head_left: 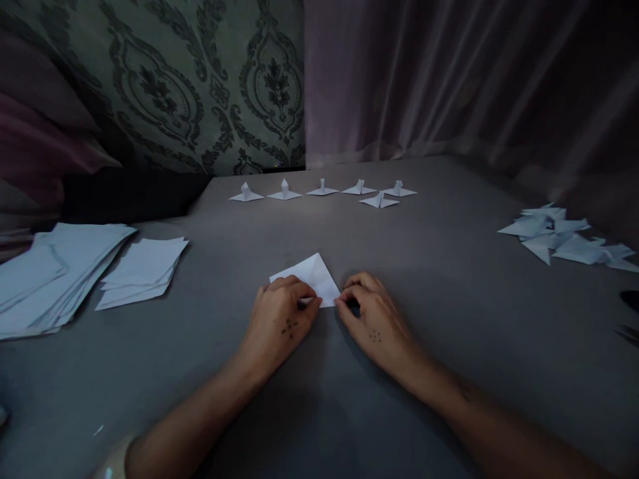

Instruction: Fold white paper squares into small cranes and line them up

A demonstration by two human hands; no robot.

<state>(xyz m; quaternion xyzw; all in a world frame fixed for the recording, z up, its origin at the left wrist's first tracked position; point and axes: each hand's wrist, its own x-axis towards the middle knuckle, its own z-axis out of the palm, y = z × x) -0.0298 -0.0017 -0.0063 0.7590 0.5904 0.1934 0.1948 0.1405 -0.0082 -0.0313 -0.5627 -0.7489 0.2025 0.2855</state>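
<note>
A small sheet of white paper with a crease across it lies on the grey surface in front of me. My left hand covers its near left part, thumb and index finger pinching the near edge. At the sheet's right corner, my right hand is closed in a pinch, its thumb and index fingertips on that corner. Part of the paper is hidden under the left fingers.
Stacked white sheets and a smaller pile of paper squares lie at left. Several folded paper figures stand along the back. More folded paper pieces are heaped at right, near a dark object cut off by the frame.
</note>
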